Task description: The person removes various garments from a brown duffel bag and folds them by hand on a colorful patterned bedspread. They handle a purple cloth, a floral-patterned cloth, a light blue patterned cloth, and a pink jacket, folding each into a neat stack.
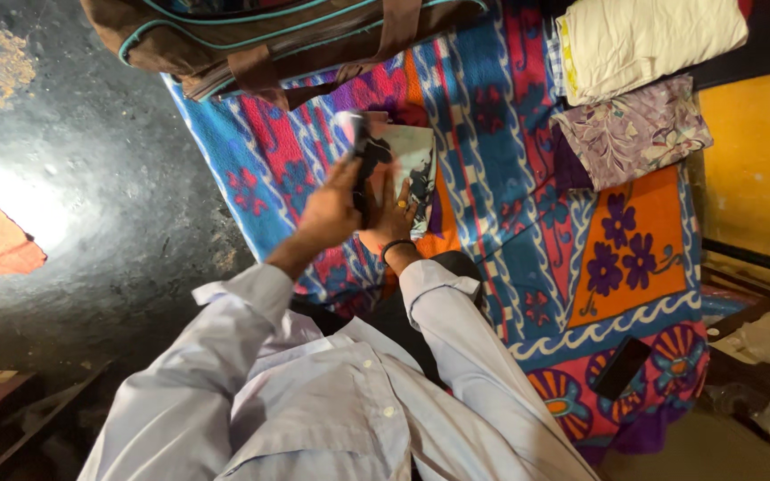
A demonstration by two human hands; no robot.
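My left hand grips a dark, blurred cloth-like thing and lifts one end of it above the bright patterned bedsheet. Just to its right, my right hand lies flat with fingers spread on a folded grey-green printed garment resting on the sheet. A black band circles my right wrist. Both sleeves are pale blue.
A brown bag with teal piping sits at the top of the sheet. Folded cream cloth and folded lilac floral cloth lie top right. A black phone rests on the sheet's lower right. Dark floor lies left.
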